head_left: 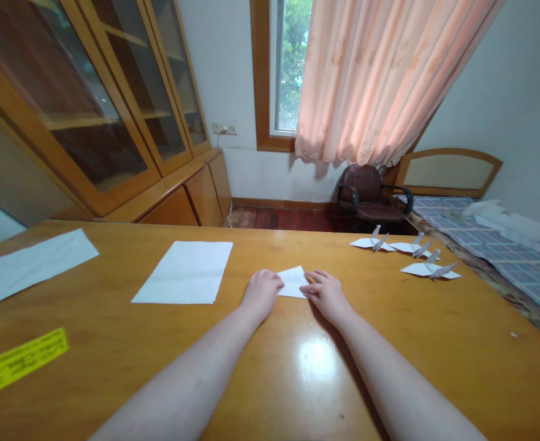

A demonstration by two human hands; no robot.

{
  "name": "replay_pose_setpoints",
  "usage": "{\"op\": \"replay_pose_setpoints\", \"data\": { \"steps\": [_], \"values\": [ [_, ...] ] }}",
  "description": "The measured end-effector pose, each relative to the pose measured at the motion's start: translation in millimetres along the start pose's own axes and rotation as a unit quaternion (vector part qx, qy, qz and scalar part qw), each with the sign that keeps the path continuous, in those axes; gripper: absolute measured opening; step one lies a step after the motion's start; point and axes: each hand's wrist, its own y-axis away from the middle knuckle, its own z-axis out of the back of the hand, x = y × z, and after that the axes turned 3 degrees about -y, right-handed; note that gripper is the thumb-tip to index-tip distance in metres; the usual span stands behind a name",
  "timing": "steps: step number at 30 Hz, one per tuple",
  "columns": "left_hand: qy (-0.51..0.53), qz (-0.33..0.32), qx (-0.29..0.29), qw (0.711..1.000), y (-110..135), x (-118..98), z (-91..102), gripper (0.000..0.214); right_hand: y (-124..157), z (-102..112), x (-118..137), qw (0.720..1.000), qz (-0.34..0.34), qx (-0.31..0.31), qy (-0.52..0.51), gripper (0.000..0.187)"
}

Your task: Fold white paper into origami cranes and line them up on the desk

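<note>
A small folded sheet of white paper point(292, 282) lies on the wooden table in front of me, with a slanted top edge rising to a point. My left hand point(263, 291) is closed on its left edge, fingers curled together. At the right edge, my right hand point(327, 294) pinches the paper, its fingertips resting on the white surface. The fingers cover both side edges, so the full outline of the fold is hidden. Three folded white paper cranes point(430, 268) stand at the table's far right.
White paper sheets point(184, 272) lie left of my hands, and another white sheet point(35, 263) is at the far left. A yellow label point(21, 362) sits near the left front of the table point(270, 380). Beyond are a brown chair point(366, 190), a bed and a glass-fronted cabinet.
</note>
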Motion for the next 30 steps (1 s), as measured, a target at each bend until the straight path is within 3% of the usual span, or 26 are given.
{"op": "replay_pose_setpoints", "data": {
  "steps": [2,6,10,18,24,30],
  "values": [
    [-0.042,-0.036,0.010,0.998,4.3,-10.7,-0.3,0.024,0.7,-0.7,0.0,1.000,0.005,-0.003,0.009,0.020],
    [-0.090,-0.038,0.034,0.995,15.5,-32.9,-10.2,0.033,0.1,-0.3,2.1,0.999,0.035,0.013,-0.004,0.021],
    [-0.077,-0.065,0.075,0.992,25.1,-44.5,-22.9,0.050,-0.7,1.4,6.9,0.994,0.089,0.040,-0.044,0.030],
    [-0.095,-0.004,0.111,0.989,29.2,-50.6,-27.1,0.077,2.7,10.0,14.1,0.995,0.066,0.049,-0.052,0.039],
    [-0.108,0.008,0.100,0.989,31.2,-53.3,-30.7,0.079,6.9,19.8,19.3,0.992,0.096,0.067,-0.050,0.029],
    [-0.094,0.041,0.075,0.992,23.3,-40.0,-27.9,0.078,5.7,19.3,19.9,0.990,0.080,0.077,-0.084,0.019]
  ]
}}
